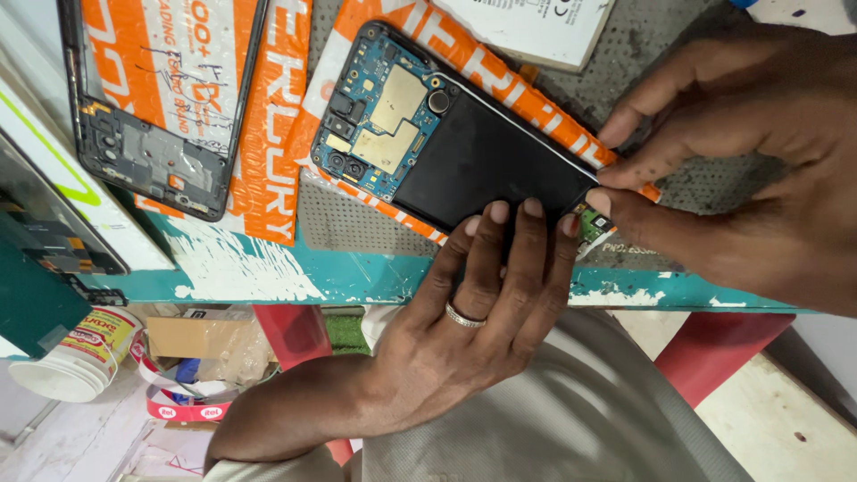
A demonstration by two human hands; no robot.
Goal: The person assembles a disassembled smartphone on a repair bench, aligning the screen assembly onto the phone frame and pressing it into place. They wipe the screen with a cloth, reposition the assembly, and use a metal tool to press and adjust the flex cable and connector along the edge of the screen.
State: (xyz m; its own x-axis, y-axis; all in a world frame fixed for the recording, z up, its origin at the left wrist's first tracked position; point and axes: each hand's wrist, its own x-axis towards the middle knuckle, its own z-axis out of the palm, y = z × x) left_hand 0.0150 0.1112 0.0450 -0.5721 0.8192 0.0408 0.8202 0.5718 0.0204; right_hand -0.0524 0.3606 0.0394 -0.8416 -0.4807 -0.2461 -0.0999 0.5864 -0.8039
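Note:
An opened phone (pixel 420 62) lies at a slant on an orange and white plastic bag (pixel 500 76). Its back is off, showing a blue circuit board (pixel 384 116) and a black battery (pixel 486 165). My left hand (pixel 455 330), a ring on one finger, reaches up from below, with its fingertips pressed on the phone's near edge. My right hand (pixel 741 161) comes in from the right and pinches the phone's lower end between thumb and forefinger, next to a small green part at that corner.
A second black phone frame (pixel 147 170) lies on another orange bag (pixel 268 134) at the left. A white box (pixel 536 27) sits at the top. The teal table edge (pixel 357 277) runs across. Below are a white jar (pixel 80 353), a tape roll (pixel 183 406) and a red stool (pixel 732 348).

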